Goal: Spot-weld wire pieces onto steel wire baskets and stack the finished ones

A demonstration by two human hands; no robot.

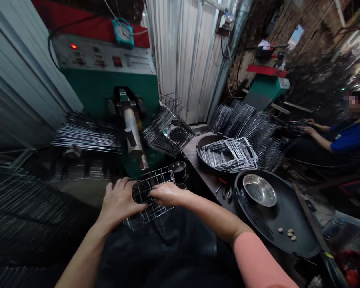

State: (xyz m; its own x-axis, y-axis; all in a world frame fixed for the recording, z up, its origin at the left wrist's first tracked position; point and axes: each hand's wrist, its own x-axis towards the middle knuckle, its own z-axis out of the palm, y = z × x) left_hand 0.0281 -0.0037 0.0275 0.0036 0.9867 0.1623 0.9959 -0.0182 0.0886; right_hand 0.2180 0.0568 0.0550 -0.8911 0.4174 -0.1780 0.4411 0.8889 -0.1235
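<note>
A small wire basket (159, 214) of silvery grid lies tilted over my lap, below the electrode tip of a green spot welding machine (108, 86). My left hand (119, 202) grips the basket's left side, thumb stretched along the wires and fingers bent over the edge. Inside the basket's outline, my right hand (169, 193) is closed with the fingers pinched together. Whatever it pinches is hidden by the fingers and the wires. The machine's pale upper arm (132, 130) points down just beyond both hands.
Rectangular wire frames (228, 154) fill a black pan on the right. Nearer stands a large black tray (300, 224) with a metal bowl (259, 190), dark rods and several small pale pieces. Pliers (227, 193) lie between. Stacked wire grids (87, 136) flank the machine. A co-worker (348, 136) sits far right.
</note>
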